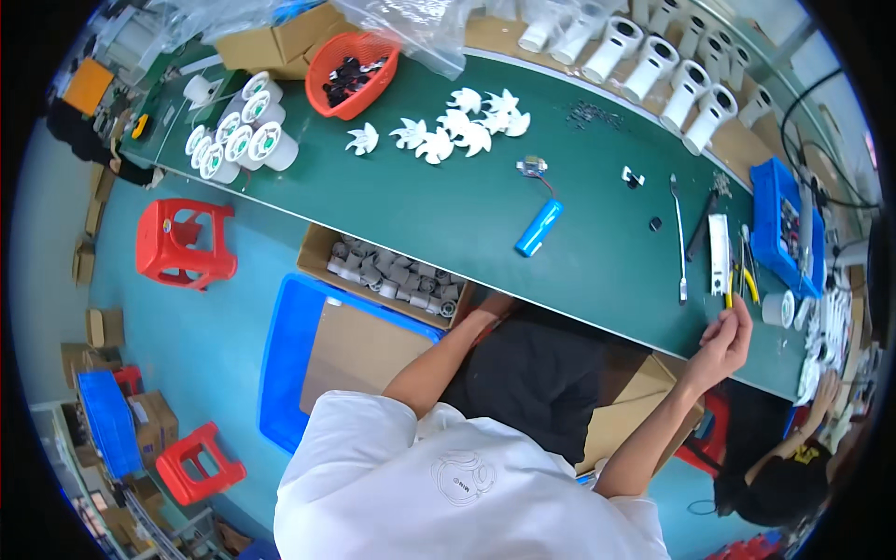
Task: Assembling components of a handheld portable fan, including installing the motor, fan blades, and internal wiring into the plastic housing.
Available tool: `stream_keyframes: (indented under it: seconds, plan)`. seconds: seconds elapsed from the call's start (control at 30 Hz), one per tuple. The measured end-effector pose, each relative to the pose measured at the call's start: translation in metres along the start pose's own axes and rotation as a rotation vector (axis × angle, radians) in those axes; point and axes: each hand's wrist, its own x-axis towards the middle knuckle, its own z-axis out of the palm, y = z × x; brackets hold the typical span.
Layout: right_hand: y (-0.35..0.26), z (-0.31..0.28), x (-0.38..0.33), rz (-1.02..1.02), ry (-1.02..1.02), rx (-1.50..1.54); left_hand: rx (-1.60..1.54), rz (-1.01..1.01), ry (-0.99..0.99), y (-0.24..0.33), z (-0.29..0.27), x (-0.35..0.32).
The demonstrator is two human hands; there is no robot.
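Note:
My right hand (724, 342) is at the table's near right edge, fingers curled and thumb close to the index finger. Its fingertips meet the end of a yellow-handled tool, apparently pliers (750, 282); whether they grip it is unclear. Beside it lie a white slotted strip (718, 254), a black screwdriver-like tool (698, 233) and a thin metal spudger-like bar (679, 238). My left hand (495, 304) is low at the table edge by the box of grey-white fittings (397, 285), its fingers hidden. Mid-table lies a blue cylindrical battery (539, 229), wired to a small circuit board (532, 167).
White bladed fan wheels (455, 126), an orange basket (375, 93) of black parts and white round housings (245, 131) stand far left. White tubular shells (653, 70) line the back. A blue bin (787, 219) stands right, near another person's arm (814, 411). Red stools (187, 245) are left.

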Motion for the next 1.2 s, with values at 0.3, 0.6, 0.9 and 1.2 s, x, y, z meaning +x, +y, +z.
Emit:
stream_keyframes:
  seconds: [0.3, 0.6, 0.9, 1.2]
  plan:
    - [-0.012, 0.032, -0.003, -0.001, 0.068, 0.027, 0.636, 0.09, -0.344, 0.165, -0.027, 0.033]
    - [-0.01, 0.003, 0.006, 0.235, 0.237, 0.302, 0.883, 0.631, -0.478, 0.265, 0.083, 0.001]
    - [-0.008, 0.012, 0.004, 0.281, 0.156, 0.31, 0.79, 0.405, -0.537, 0.279, 0.066, 0.002]
    - [0.04, -0.064, 0.095, -0.288, 0.279, -0.848, 0.641, 0.548, 0.272, 0.376, -0.045, -0.035]
